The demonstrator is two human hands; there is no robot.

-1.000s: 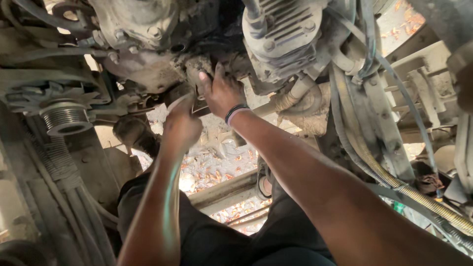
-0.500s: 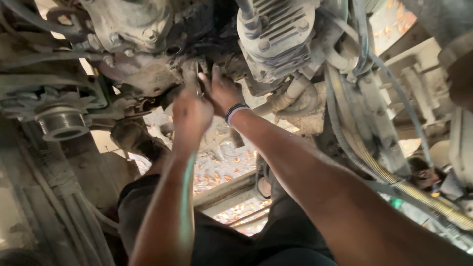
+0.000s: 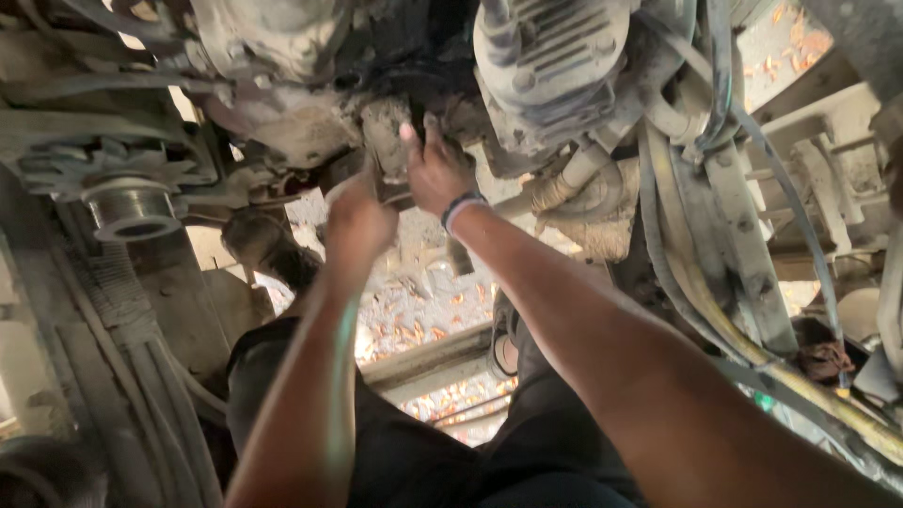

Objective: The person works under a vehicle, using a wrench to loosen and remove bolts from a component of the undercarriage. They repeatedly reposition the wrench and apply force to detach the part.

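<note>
You're lying under vehicle, both arms reaching up to grimy mount [image 3: 395, 141] low on engine, between pale housing [image 3: 273, 47] and ribbed cylinder [image 3: 555, 56].

Right hand [image 3: 435, 169], banded at wrist [image 3: 461, 209], is pressing spread fingers against mount, likely bracing it overhead.

Left hand [image 3: 356, 221] is sitting just below, grip curled shut around something slim, possibly tool; can't tell what, blur hiding it.

Grooved pulley [image 3: 132, 209] is sitting well left; hoses [image 3: 724, 113] are hanging right, clear of hands. Leaf-strewn ground [image 3: 414, 320] is showing beyond legs.
</note>
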